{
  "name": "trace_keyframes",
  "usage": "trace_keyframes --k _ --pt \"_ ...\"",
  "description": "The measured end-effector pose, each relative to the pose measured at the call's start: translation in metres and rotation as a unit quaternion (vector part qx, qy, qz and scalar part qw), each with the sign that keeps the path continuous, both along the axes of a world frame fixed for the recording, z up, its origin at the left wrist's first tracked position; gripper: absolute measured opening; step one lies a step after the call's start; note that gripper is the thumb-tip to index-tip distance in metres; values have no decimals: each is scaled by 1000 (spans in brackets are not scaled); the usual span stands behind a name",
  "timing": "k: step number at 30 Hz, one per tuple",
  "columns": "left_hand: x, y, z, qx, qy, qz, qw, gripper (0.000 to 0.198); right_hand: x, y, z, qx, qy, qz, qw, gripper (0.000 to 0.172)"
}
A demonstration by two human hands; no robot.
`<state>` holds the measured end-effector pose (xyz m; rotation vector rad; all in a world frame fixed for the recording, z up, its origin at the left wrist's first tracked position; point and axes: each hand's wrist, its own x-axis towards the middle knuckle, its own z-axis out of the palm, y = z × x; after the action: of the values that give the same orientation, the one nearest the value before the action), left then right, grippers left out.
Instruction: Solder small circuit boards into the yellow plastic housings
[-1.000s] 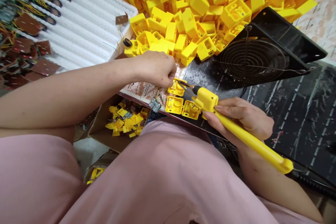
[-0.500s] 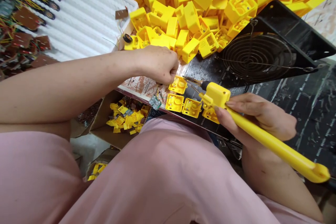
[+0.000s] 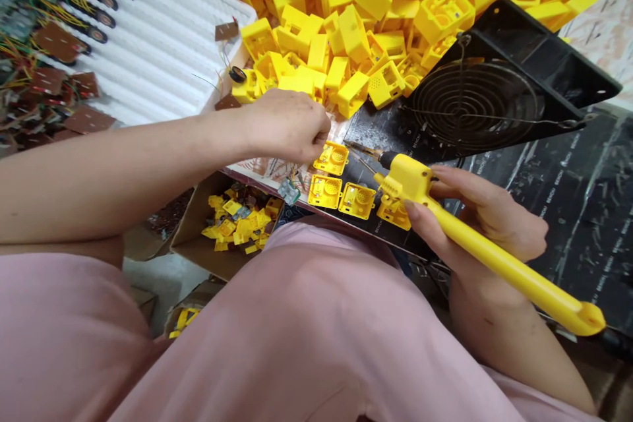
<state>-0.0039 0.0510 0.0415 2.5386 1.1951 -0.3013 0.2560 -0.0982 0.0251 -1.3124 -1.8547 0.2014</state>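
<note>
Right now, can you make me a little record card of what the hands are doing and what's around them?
Left hand: curled above a patterned sheet; cannot tell if it holds anything
Right hand: gripping a yellow corded tool with a thin metal tip
Nearest the tip: four open yellow plastic cases
Behind: heap of yellow plastic parts; black-framed fan
Below left: cardboard box holding yellow pieces

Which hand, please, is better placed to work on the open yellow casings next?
Probably the right hand: it grips the yellow soldering iron, tip beside the casings; the left hand shows no tool.
</note>
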Motion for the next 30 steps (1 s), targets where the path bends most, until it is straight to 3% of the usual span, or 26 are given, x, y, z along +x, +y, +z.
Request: trace_keyframes --k 5,11,15,20,26,30 --pt "-6 -29 8 72 -62 -5 995 26 -1 -3 0 10 -33 -8 999 33" --pt "-19 -46 -5 107 -75 -4 991 31 1 -8 -5 18 3 0 1000 44" --pt "-20 -49 -10 97 -68 -12 993 30 4 -6 -10 19 34 47 998 50" --pt "-12 -47 -4 82 -38 -5 996 26 2 6 -6 35 53 170 983 26" --pt "-3 -42 3 63 36 -7 997 31 -3 17 -1 56 23 187 980 31" --pt "0 -40 7 52 77 -4 996 33 -7 25 2 76 17 217 973 25"
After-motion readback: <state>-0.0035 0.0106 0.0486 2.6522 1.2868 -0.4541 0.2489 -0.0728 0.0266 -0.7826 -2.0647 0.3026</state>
